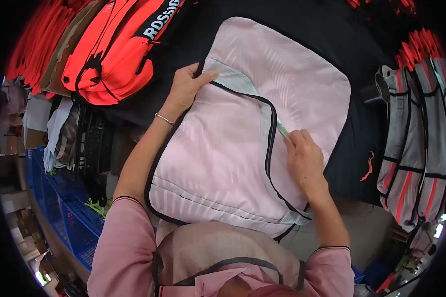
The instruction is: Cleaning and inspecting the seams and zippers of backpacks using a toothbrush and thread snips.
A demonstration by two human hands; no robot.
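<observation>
**Marking along a zip on a pale pink panel**

Lying flat at the middle of the view, the pink panel (243, 148) covers most of the black table (352, 148), its near edge hanging toward the person at 6 o'clock. A black zip (269, 143) curves across it from 11 o'clock down to 5 o'clock, with a grey strip (230, 78) folded open at its upper end.

The right hand (305, 158), at 3 o'clock of the panel's middle, is closed around a thin green pen (282, 128), whose tip touches the cloth just beside the zip. The left hand (186, 89), at 10 o'clock, lies pressed on the panel's upper left edge, thumb on the grey strip and fingers curled over the rim; it wears a thin bracelet (164, 119). The two hands are well apart.

Farther out, orange bags (114, 54) are stacked at 11 o'clock. Grey pieces with red stripes (416, 143) hang at 3 o'clock. An orange thread scrap (368, 166) lies on the table between them and the panel. Blue crates (69, 218) stand at 8 o'clock.
</observation>
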